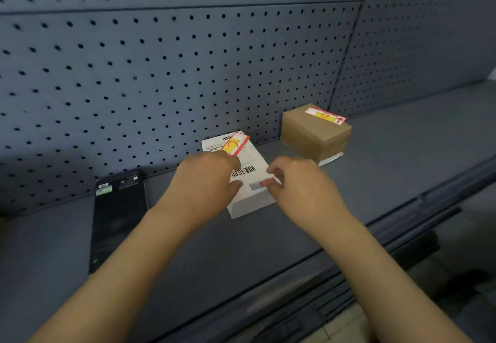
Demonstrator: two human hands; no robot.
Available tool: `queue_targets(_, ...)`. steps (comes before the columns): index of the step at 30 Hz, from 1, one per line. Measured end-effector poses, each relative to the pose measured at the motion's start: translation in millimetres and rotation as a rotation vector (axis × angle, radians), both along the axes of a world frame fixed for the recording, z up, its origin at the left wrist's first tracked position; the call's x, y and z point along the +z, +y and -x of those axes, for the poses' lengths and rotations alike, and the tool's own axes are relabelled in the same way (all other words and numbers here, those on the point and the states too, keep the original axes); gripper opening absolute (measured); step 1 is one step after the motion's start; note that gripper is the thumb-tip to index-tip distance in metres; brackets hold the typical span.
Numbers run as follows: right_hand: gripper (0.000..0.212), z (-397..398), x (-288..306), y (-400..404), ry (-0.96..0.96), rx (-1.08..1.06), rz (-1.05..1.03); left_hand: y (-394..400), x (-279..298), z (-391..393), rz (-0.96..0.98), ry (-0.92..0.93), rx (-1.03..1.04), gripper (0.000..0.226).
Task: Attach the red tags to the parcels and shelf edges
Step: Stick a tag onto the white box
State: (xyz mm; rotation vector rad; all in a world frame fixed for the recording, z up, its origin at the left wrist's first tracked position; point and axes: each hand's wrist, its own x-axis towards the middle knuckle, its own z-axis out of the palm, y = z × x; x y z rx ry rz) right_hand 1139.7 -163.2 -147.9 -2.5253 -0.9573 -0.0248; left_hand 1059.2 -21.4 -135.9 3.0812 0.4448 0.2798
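A white parcel [252,197] with barcodes lies on the grey shelf [241,248]. A red-and-yellow tag [236,143] is stuck on its far end. My left hand [204,184] rests on the parcel's left side, its fingers bent over the top near the tag. My right hand [298,184] is at the parcel's right edge, and its fingertips pinch a small red piece [267,182] there. A brown cardboard parcel [315,134] stands further back on the right with a red-and-yellow tag [324,115] on top.
A black phone-like device [118,216] lies on the shelf to the left. The grey pegboard back wall [161,60] rises behind the parcels. The shelf's front edge [349,270] runs diagonally below my right arm, with a lower shelf beneath.
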Motion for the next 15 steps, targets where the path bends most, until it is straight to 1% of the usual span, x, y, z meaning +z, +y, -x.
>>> queue_targets(3, 0.024, -19, -2, 5, 0.019, 0.039, -0.029, -2, -2, -11, 0.0, -0.018, 0.057, 0.031)
queue_targets(9, 0.025, -51, -6, 38, 0.022, 0.07, -0.023, 19, -10, -29, -0.101, -0.03, 0.221, 0.029)
queue_targets(15, 0.029, -66, -8, 78, -0.001, 0.073, -0.024, 43, -15, -39, -0.061, -0.032, 0.275, 0.026)
